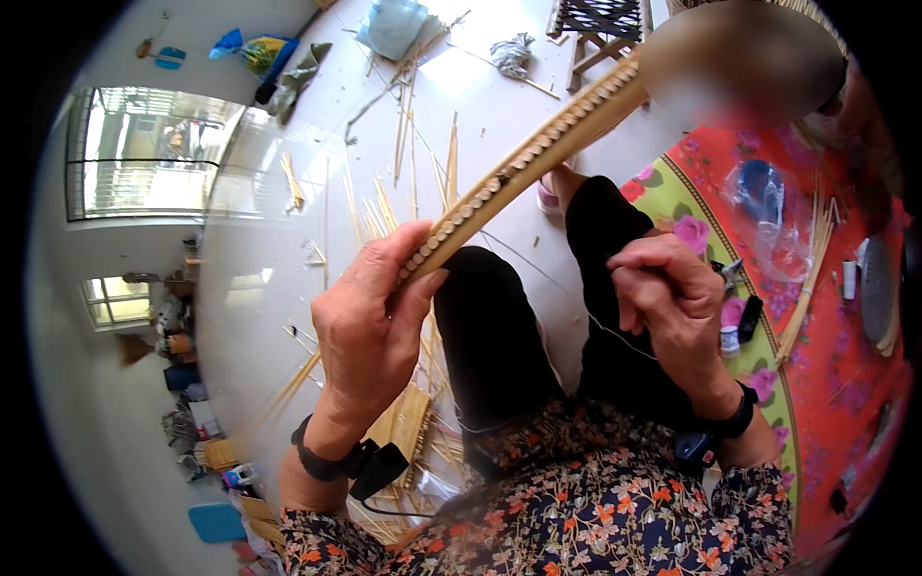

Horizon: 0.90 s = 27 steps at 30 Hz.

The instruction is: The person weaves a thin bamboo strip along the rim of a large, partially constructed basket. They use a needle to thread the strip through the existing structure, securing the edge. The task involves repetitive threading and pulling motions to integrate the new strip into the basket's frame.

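The person's left hand point(368, 312) closes thumb and fingers around the lower end of a bamboo strip point(547, 158), which slants up rightward above the floor point(451, 67); the right hand point(677, 307) curls its fingers near a thread point(624, 336); whether it grips anything, one cannot tell

Tan band point(538, 165); red cloth point(816, 408) (seemingly flowered)

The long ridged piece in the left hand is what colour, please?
The ridged piece is mostly pale tan, best seen in the head view.
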Tool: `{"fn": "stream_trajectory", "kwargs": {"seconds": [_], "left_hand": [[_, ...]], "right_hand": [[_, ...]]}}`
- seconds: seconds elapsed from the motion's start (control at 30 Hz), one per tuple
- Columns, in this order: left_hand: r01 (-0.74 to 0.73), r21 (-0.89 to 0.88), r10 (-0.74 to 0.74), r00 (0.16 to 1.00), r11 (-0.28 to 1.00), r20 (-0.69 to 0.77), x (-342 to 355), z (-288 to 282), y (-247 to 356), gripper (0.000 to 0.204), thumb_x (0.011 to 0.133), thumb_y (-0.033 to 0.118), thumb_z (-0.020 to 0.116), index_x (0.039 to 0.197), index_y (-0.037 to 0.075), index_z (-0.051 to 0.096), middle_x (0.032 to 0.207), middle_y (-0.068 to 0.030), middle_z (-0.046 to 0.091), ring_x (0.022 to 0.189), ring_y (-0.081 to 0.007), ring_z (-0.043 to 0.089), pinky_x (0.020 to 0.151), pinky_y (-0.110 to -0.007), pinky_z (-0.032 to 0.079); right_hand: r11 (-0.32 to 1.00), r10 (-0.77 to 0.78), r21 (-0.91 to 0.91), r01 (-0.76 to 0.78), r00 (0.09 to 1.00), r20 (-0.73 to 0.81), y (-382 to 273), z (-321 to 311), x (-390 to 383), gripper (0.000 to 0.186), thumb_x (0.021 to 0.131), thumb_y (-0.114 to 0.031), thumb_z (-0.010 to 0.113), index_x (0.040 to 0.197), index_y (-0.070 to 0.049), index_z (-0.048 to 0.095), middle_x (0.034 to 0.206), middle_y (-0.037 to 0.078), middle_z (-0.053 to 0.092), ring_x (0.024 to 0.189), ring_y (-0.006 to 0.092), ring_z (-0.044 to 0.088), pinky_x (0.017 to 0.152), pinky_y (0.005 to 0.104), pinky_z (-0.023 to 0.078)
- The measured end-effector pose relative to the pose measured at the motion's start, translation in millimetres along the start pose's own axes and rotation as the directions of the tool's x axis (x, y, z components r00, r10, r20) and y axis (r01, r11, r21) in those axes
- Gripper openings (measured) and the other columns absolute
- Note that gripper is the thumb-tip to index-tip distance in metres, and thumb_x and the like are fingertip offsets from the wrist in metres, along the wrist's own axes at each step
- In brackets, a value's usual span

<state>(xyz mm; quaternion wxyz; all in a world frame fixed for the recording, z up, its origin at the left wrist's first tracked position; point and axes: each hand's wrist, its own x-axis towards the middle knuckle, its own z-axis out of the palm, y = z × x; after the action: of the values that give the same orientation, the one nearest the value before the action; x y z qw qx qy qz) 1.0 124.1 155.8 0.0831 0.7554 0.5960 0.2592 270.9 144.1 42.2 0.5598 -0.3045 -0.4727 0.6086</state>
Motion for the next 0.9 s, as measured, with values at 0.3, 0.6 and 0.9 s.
{"fn": "stream_trajectory", "kwargs": {"seconds": [0.3, 0.6, 0.9], "left_hand": [[0.279, -0.220, -0.287, 0.958, 0.935, -0.003, 16.0, -9.5, -16.4, 0.036, 0.099, -0.003, 0.074, 0.134, -0.007, 0.070, 0.107, -0.0126, 0.079, 0.096, -0.0140, 0.075, 0.086, -0.029, 0.061], [0.325, -0.192, -0.314, 0.945, 0.926, 0.088, 17.1, -12.1, -24.0, 0.044, 0.103, -0.005, 0.069, 0.146, -0.010, 0.060, 0.126, -0.0114, 0.074, 0.107, -0.0121, 0.073, 0.092, -0.026, 0.059], [0.316, -0.248, -0.324, 0.946, 0.916, 0.007, 13.7, -6.9, -23.9, 0.037, 0.100, -0.002, 0.076, 0.136, -0.007, 0.069, 0.106, -0.0106, 0.080, 0.095, -0.0119, 0.074, 0.084, -0.026, 0.060]], "right_hand": [[0.990, 0.022, 0.133, -0.043, 0.988, 0.152, 2.1, 64.0, 64.0, 0.002, 0.099, -0.001, 0.074, 0.101, 0.000, 0.074, 0.089, 0.006, 0.072, 0.071, 0.0095, 0.065, 0.063, 0.0258, 0.051], [0.980, -0.144, -0.118, 0.159, 0.982, 0.125, 27.3, 81.1, 78.7, 0.009, 0.100, -0.007, 0.073, 0.103, 0.001, 0.073, 0.088, 0.015, 0.073, 0.075, 0.0221, 0.073, 0.068, 0.0329, 0.056], [0.986, -0.085, -0.136, 0.101, 0.989, 0.121, 31.9, 89.8, 79.1, 0.010, 0.101, -0.008, 0.072, 0.105, 0.001, 0.074, 0.089, 0.016, 0.075, 0.076, 0.0241, 0.075, 0.068, 0.0338, 0.057]]}}
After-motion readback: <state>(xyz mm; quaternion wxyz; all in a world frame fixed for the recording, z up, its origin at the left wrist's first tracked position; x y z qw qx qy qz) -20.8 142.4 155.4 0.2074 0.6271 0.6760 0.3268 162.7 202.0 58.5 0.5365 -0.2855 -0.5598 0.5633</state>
